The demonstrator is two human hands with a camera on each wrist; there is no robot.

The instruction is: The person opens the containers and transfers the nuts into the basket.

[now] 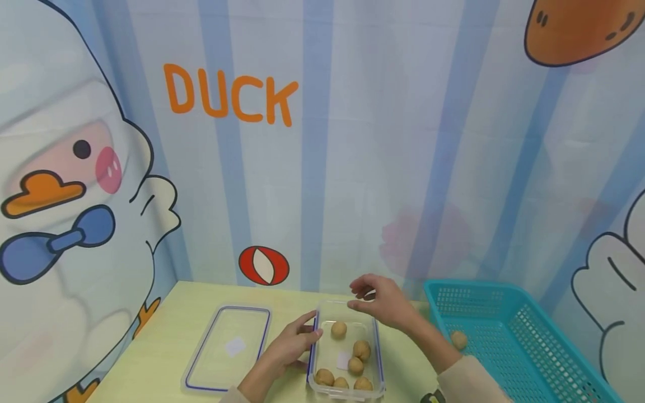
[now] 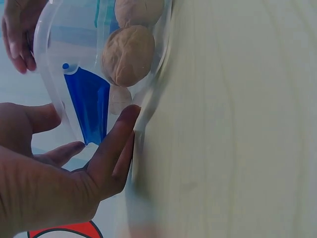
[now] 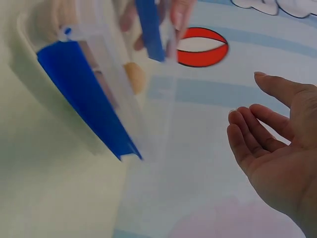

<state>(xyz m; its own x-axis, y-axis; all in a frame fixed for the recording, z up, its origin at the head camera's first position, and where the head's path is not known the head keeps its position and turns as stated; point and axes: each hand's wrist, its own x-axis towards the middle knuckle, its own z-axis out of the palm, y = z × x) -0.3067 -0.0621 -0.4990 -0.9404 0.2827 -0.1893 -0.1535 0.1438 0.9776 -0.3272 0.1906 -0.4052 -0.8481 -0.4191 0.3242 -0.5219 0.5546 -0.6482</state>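
A clear plastic food container with blue side clips stands on the table, several walnuts lying inside it. My left hand holds its left wall, thumb by the rim and fingers along the outside; the left wrist view shows these fingers beside a blue clip. Over the far right corner of the container hovers my right hand. Its fingers are loosely bent and apart from the thumb, with nothing between them.
Left of the container lies a clear lid with a blue seal. A turquoise plastic basket stands at the right, one walnut inside by its left wall. Behind the table hangs a printed curtain. Something dark shows at the bottom edge.
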